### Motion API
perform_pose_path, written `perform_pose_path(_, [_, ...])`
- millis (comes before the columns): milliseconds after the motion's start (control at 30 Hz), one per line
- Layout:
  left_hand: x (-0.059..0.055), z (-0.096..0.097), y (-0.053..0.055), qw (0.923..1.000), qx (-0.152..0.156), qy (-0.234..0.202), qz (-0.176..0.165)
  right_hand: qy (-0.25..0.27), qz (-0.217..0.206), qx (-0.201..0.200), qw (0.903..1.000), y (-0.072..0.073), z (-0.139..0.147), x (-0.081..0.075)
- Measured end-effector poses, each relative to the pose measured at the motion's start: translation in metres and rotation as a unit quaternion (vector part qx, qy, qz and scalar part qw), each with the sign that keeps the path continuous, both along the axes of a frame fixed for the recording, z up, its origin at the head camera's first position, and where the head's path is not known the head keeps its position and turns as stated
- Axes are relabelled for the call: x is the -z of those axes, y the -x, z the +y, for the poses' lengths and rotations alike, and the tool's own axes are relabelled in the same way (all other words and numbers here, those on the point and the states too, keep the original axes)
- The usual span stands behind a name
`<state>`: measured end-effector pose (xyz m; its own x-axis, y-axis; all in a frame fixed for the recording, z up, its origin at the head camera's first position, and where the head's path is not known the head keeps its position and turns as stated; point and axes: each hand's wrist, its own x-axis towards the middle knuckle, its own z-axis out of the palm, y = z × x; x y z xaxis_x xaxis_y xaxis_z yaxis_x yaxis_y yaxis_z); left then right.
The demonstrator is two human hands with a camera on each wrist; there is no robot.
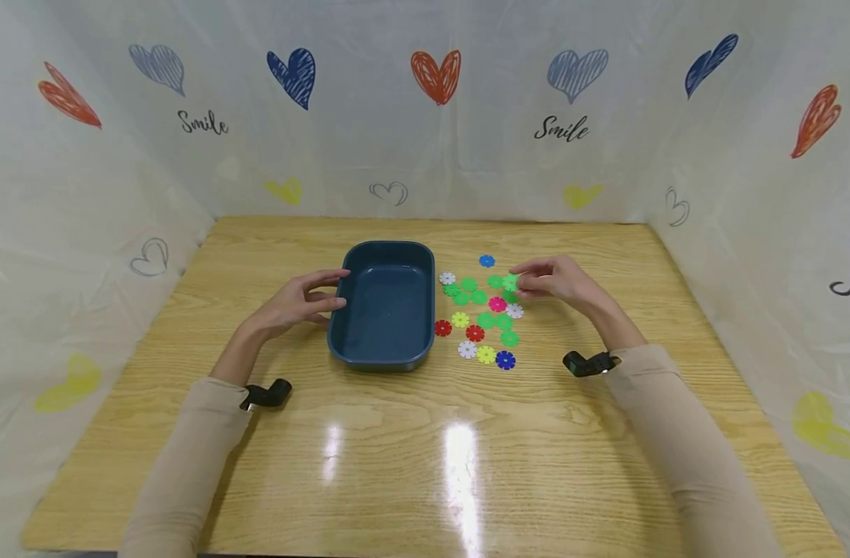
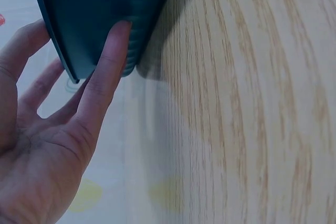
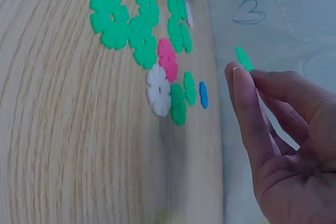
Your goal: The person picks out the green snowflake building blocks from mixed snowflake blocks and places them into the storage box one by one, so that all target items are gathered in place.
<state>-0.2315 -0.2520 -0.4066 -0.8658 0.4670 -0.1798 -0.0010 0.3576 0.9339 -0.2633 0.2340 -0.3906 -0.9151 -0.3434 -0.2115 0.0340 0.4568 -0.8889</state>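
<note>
A dark blue rectangular tub point(image 1: 381, 358) stands on the table, its inside bare. My left hand point(image 1: 295, 304) is at its left side, fingers spread, with fingertips at the rim. In the left wrist view one extended finger point(image 2: 107, 64) lies along the tub's outer wall point(image 2: 86, 14). My right hand point(image 1: 553, 280) pinches a green flower-shaped plastic disc point(image 1: 511, 283) between thumb and fingertips, raised over the table. In the right wrist view the held disc point(image 3: 243, 58) shows edge-on beyond the fingertips. Close below lie a white disc point(image 3: 158, 91) and a pink disc point(image 3: 167, 59).
Several more flower discs are scattered right of the tub, among them a far blue one point(image 1: 487, 261), a red one point(image 1: 442, 328), a yellow one point(image 1: 486, 355) and a dark blue one point(image 1: 505, 360). A white curtain point(image 1: 355, 116) with hearts surrounds the wooden table point(image 1: 369, 449).
</note>
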Motion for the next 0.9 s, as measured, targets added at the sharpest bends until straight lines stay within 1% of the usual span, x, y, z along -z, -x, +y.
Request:
perform_pose_path(200, [-0.001,0.001,0.0,1.0,0.001,-0.003,0.0,0.01,-0.008,-0.004,0.9999,0.006,-0.018,-0.007])
perform_pose_path(467, [0.001,0.001,0.0,1.0,-0.002,-0.004,-0.001,0.028,-0.008,-0.023,0.9993,0.016,-0.047,-0.019])
perform_pose_path(667, [0.002,0.004,0.001,1.0,0.0,-0.007,-0.002,0.044,-0.011,-0.031,0.9985,0.022,-0.067,-0.021])
perform_pose_path(900, [0.003,0.004,0.0,0.9999,-0.006,-0.011,-0.006,0.08,-0.023,-0.047,0.9954,0.027,-0.092,-0.026])
